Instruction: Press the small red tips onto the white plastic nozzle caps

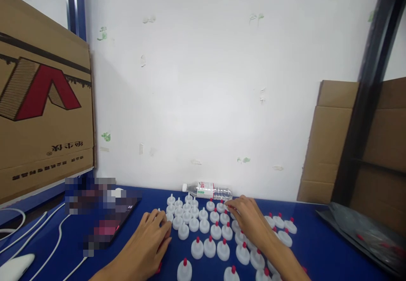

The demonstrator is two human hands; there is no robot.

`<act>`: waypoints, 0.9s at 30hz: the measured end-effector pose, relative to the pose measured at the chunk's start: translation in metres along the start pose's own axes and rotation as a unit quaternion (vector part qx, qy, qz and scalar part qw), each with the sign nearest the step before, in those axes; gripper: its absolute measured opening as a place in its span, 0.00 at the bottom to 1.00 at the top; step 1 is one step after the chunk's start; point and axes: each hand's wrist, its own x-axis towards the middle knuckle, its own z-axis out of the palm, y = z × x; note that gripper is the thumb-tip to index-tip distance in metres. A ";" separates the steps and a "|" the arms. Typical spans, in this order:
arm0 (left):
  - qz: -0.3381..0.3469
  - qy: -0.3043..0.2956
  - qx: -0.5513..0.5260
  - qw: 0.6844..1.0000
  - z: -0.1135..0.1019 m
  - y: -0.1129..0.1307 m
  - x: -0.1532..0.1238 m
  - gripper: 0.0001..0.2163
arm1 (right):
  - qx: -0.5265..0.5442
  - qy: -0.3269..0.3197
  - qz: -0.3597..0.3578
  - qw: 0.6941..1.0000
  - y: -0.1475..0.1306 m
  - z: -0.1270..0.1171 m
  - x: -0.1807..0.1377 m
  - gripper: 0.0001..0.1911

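My left hand rests at the left edge of a group of white nozzle caps without red tips. Its fingers are curled, and whatever they hold is hidden; a bit of red shows beneath the palm. Over the caps with red tips, my right hand reaches from the right. Thumb and fingers come together at a red-tipped nozzle cap in the back rows. More red-tipped caps stand upright in front, and the right forearm covers some of them.
A clear plastic bottle lies against the white wall. On the left are a partly blurred phone, white cables and a large cardboard box. A grey plastic bag lies at the right, below cardboard.
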 end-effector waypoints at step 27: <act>0.083 0.046 -0.061 0.994 0.034 -0.029 0.005 0.12 | -0.030 -0.007 0.013 0.999 -0.011 -0.005 -0.003 0.14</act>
